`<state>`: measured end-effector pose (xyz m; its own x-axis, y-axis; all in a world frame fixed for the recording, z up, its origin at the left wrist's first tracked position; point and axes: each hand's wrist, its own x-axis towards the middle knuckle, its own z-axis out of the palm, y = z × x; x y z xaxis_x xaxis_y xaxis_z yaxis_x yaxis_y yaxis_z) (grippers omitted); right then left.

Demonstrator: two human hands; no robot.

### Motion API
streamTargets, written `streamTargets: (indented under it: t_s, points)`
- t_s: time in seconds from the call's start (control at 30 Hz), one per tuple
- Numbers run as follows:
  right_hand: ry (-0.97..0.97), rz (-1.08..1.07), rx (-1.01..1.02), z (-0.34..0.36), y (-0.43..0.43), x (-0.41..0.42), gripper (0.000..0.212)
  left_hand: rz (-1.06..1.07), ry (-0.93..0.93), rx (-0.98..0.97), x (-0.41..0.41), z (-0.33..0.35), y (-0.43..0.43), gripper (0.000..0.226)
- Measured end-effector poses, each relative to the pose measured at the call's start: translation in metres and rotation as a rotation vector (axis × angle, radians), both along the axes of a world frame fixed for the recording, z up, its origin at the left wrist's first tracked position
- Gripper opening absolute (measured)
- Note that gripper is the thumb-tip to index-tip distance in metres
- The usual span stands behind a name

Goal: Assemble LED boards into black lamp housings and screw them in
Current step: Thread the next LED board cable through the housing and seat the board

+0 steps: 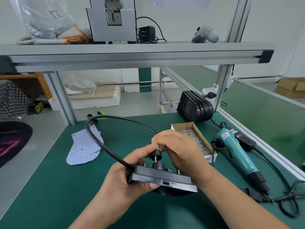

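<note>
Both forearms reach in from the bottom edge, and between them sits a black housing (162, 178), back face up, its long edge running left to right; whether it rests on the counter (57, 195) I cannot tell. The left hand (122, 177) clamps the housing's left end, fingers curled under it. The right hand (178, 149) is just above, pinching thin wires (156, 159) that pass through a black cap (154, 155). That cap hangs directly over a round port (158, 165) on the housing's back. A cable (99, 139) loops out to the left and back toward both hands. The coming move looks like a short drop straight down, cap into port, and the right hand is placed to make it. Boards (84, 149) lie well apart to the left; a screw box (181, 125) and screwdriver (237, 152) lie to the right.
</note>
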<state>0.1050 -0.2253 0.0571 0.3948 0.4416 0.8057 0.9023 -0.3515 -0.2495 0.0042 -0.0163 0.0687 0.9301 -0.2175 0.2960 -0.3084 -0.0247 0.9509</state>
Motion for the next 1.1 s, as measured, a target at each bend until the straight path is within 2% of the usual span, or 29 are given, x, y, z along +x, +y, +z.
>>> streamTargets:
  t_s: [0.2,0.33,0.6,0.77,0.87,0.93,1.0,1.1]
  points:
    - [0.028,-0.017,0.014,-0.004,0.008,-0.003,0.054,-0.014,-0.063,0.018,-0.001,0.005,0.001,0.047]
    - [0.055,-0.059,0.036,-0.001,0.008,-0.003,0.061,-0.028,-0.041,-0.025,-0.002,0.006,-0.001,0.044]
    - [0.1,-0.159,0.058,0.0,0.009,-0.002,0.049,-0.025,-0.001,-0.075,-0.004,0.005,-0.004,0.042]
    - [0.193,-0.095,0.04,0.005,0.007,-0.005,0.041,-0.002,0.022,-0.088,-0.004,0.003,-0.002,0.045]
    - [0.266,-0.082,0.003,0.011,0.001,-0.005,0.023,0.028,0.031,-0.129,-0.003,0.002,-0.003,0.05]
    - [0.233,-0.076,-0.082,0.017,-0.003,-0.005,0.015,0.049,0.004,-0.13,-0.002,0.0,-0.003,0.055]
    - [0.27,-0.006,-0.158,0.025,-0.01,-0.006,0.019,0.06,-0.015,-0.114,-0.001,0.0,-0.002,0.06]
    - [0.505,0.18,-0.118,0.034,-0.019,-0.012,0.029,0.092,0.013,-0.118,0.002,-0.001,-0.002,0.06]
